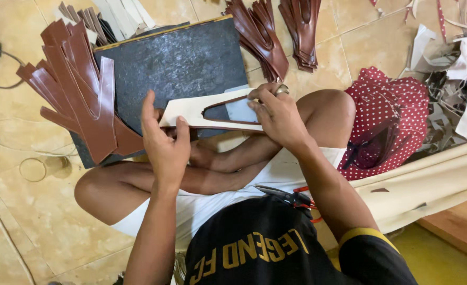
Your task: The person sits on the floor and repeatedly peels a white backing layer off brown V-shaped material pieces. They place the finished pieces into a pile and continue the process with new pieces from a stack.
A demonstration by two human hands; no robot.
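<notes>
I sit cross-legged on a tiled floor and hold a cream, V-shaped leather piece [191, 112] with a brown edge, underside up, over a dark cutting board [180, 63]. My left hand [162, 140] pinches its left end between thumb and fingers. My right hand [278, 113], with a ring on one finger, presses down on its right arm. A small pale patch [240, 109] shows inside the V.
A fan of brown leather strips [78, 87] lies on the board's left edge. Two more brown stacks [275, 34] lie beyond it. Scissors with red handles [289, 196] rest in my lap. A red dotted cloth [389, 121], offcuts [455, 89] and cream sheet [428, 184] sit at right.
</notes>
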